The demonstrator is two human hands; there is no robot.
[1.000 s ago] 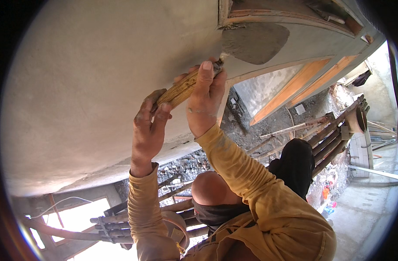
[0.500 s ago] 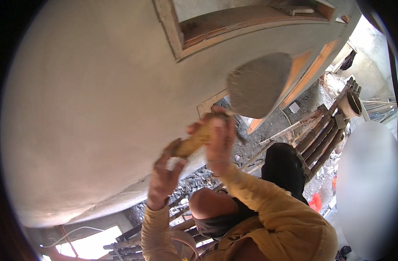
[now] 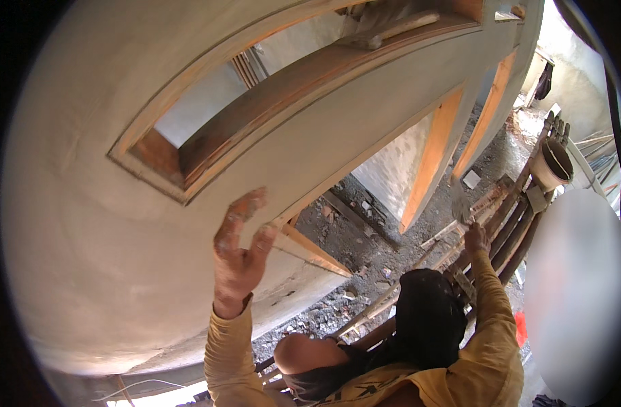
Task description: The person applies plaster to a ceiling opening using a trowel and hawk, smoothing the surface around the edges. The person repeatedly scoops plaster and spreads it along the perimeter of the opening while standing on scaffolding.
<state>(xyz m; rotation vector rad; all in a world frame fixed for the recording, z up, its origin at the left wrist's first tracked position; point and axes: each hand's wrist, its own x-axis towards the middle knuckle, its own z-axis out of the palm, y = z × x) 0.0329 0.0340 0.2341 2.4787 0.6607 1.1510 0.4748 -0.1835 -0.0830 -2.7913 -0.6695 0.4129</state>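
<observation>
My left hand (image 3: 239,254) is raised in front of the grey plastered wall, fingers and thumb apart, with nothing in it. It is nearest to the lower corner of an unglazed wooden window frame (image 3: 181,178). My right arm stretches out to the right, away from the wall. At its end my right hand (image 3: 477,237) is closed around what looks like a trowel (image 3: 461,203), its grey blade pointing away from me. The handle is hidden in my fingers.
A pole scaffold (image 3: 514,234) runs along the right, bearing a bucket (image 3: 553,165) and a small block (image 3: 536,199). A hammer-like wooden tool (image 3: 399,30) lies on the window sill. Orange-brown door frames (image 3: 429,163) stand ahead. Rubble (image 3: 385,271) covers the ground below.
My hands have parted; the yellowish piece between them is out of sight. My right hand has swung out right, and the large grey blade is no longer close up. More window shows.
</observation>
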